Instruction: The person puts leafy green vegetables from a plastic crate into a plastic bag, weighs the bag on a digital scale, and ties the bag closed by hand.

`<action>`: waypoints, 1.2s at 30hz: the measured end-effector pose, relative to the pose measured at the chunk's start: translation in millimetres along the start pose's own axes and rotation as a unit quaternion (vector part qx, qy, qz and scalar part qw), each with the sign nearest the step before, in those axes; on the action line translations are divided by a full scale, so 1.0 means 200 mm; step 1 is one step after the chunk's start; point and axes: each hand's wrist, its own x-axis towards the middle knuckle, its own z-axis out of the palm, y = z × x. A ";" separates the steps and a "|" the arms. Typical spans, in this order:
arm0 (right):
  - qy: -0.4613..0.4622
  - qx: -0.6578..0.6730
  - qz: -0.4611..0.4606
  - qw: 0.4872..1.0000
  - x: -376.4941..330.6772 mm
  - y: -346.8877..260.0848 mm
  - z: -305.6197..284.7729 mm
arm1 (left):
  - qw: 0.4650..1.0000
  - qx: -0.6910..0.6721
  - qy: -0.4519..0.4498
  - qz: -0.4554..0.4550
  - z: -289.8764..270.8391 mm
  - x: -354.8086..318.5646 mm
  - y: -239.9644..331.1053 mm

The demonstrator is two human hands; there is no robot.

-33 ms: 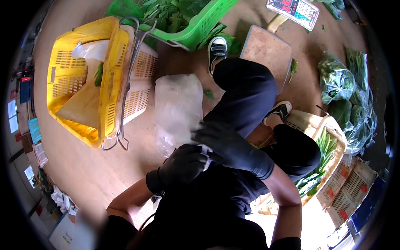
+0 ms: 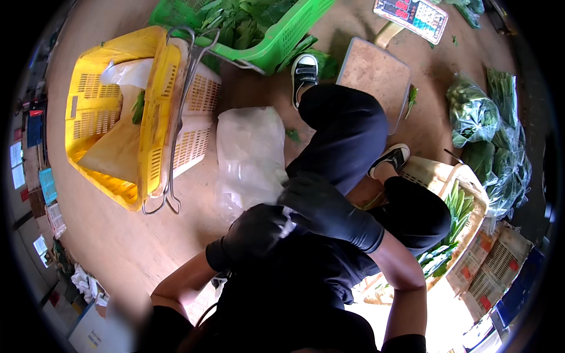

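Observation:
My left hand (image 2: 254,232) and my right hand (image 2: 329,215), both in black gloves, meet above my lap. Each is closed on a small crumpled piece of pale, see-through plastic (image 2: 288,225) between them. Most of that piece is hidden by the gloves, and the left fingers are slightly blurred. Just beyond the hands, translucent plastic bags (image 2: 250,147) lie flat on the floor. I cannot tell whether the crumpled piece is joined to them.
A yellow crate (image 2: 106,112) with a pale sheet stands left. Leafy greens fill a green crate (image 2: 294,35) ahead. A scale (image 2: 376,73), bagged vegetables (image 2: 471,112) and a basket (image 2: 479,197) of greens are on the right. A wire handle sticks out beside the yellow crate.
My right fingers have come down and nearer to the left hand, onto the crumpled plastic. The whole view has shifted very slightly.

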 end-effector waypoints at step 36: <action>0.765 0.111 0.148 0.617 -1.64 -0.51 -0.82 | 0.707 -0.618 -0.237 -0.249 0.61 1.16 0.19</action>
